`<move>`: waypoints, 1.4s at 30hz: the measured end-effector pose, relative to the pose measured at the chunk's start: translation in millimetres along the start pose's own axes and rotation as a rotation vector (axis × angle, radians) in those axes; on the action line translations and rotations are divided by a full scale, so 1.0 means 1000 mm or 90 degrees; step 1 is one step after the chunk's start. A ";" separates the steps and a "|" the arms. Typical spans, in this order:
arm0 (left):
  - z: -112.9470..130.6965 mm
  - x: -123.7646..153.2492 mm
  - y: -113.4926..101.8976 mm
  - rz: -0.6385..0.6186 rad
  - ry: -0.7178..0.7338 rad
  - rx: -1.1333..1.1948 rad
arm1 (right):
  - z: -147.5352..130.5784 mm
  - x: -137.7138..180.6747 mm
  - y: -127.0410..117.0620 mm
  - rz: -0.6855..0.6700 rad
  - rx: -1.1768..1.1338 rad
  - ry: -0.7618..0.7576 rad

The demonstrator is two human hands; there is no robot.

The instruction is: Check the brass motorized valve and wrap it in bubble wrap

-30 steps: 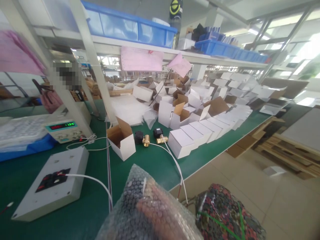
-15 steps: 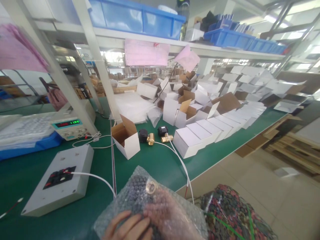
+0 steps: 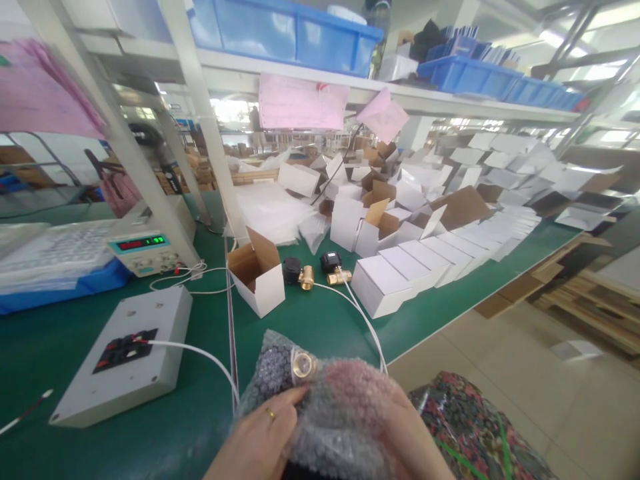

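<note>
My left hand (image 3: pixel 260 437), with a ring on one finger, presses its closed fingers onto a bubble-wrap bundle (image 3: pixel 330 407) at the bottom of the view. Inside the wrap a black-and-brass valve (image 3: pixel 293 367) shows, its brass port facing up. My right hand (image 3: pixel 407 437) grips the bundle from the right, partly under the wrap. Further out on the green table (image 3: pixel 310 327) an open white carton (image 3: pixel 256 275) stands with its flap up. Two more brass valves (image 3: pixel 320 270) with white cables lie beside it.
A grey test box (image 3: pixel 127 353) with a white lead sits at the left, a power supply with a green readout (image 3: pixel 145 248) behind it. Rows and heaps of white cartons (image 3: pixel 430 240) fill the right. A sloping white shelf post (image 3: pixel 130 153) crosses the left. Blue bins (image 3: pixel 285 33) line the shelf above.
Both hands have come up into view and closed round the bundle. The wrap has been pulled tighter over the valve, whose brass port now shows. The camera has tilted a little downward.
</note>
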State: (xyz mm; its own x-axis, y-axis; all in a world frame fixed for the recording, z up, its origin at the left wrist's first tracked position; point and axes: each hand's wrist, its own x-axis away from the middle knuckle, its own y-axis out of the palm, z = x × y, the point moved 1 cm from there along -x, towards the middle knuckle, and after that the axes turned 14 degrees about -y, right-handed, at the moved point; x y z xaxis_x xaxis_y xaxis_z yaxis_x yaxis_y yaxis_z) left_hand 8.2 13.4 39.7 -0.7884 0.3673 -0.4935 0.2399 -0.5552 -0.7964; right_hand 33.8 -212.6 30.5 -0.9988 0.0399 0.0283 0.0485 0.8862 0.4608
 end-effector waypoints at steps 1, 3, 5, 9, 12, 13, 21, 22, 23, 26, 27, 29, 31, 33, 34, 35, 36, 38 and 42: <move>0.003 -0.006 -0.005 -0.038 -0.037 0.018 | -0.011 0.002 -0.007 -0.007 0.032 -0.036; 0.012 -0.018 -0.012 -0.123 -0.113 0.048 | -0.040 0.009 -0.016 -0.011 0.216 -0.222; 0.021 -0.029 -0.014 -0.167 -0.187 0.073 | -0.065 0.018 -0.014 -0.051 0.457 -0.482; 0.031 -0.038 -0.009 -0.207 -0.253 0.101 | -0.065 0.020 0.011 -0.366 0.725 -0.765; 0.028 -0.036 -0.015 -0.220 -0.276 0.114 | -0.034 0.001 0.018 -0.439 0.702 -0.573; 0.024 -0.034 -0.020 -0.230 -0.292 0.114 | -0.024 -0.007 0.016 -0.427 0.660 -0.467; -0.005 -0.032 -0.050 -0.030 -0.241 -0.081 | 0.001 -0.026 0.007 -0.361 0.573 -0.266; -0.005 -0.036 -0.044 -0.018 -0.211 -0.097 | 0.002 -0.026 0.008 -0.360 0.580 -0.271; -0.004 -0.040 -0.037 -0.038 -0.203 -0.103 | 0.004 -0.027 0.010 -0.358 0.588 -0.279; 0.000 -0.057 -0.016 -0.170 -0.308 -0.062 | 0.003 -0.032 0.006 -0.318 0.618 -0.312; 0.001 -0.062 -0.012 -0.202 -0.354 -0.036 | 0.001 -0.034 0.003 -0.294 0.627 -0.322; 0.002 -0.070 -0.008 -0.224 -0.413 0.024 | -0.009 -0.034 -0.002 -0.203 0.641 -0.394; 0.002 -0.072 -0.009 -0.208 -0.435 0.081 | -0.022 -0.026 -0.003 -0.066 0.660 -0.571; 0.001 -0.072 -0.011 -0.179 -0.458 0.140 | -0.032 -0.013 0.004 0.028 0.676 -0.793; 0.000 -0.071 -0.012 -0.162 -0.473 0.170 | -0.033 -0.006 0.009 0.014 0.690 -0.885; -0.001 -0.070 -0.013 -0.144 -0.486 0.201 | -0.032 0.000 0.016 -0.049 0.707 -0.945; -0.001 -0.068 -0.014 -0.128 -0.497 0.233 | -0.029 0.003 0.022 -0.140 0.727 -0.981; -0.001 -0.064 -0.013 -0.109 -0.523 0.292 | -0.017 0.003 0.031 -0.300 0.758 -0.975; -0.006 -0.042 -0.001 -0.110 -0.625 0.416 | 0.011 -0.016 0.030 -0.328 0.696 -0.792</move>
State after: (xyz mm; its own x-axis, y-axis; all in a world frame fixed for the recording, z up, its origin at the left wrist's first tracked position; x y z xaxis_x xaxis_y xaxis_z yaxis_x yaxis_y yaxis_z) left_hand 44.5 2.7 58.8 -0.9468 -0.0950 0.3076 -0.0222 -0.9339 -0.3569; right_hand 50.8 -181.8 33.5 -0.3410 -0.4876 -0.8037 0.2476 0.7782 -0.5772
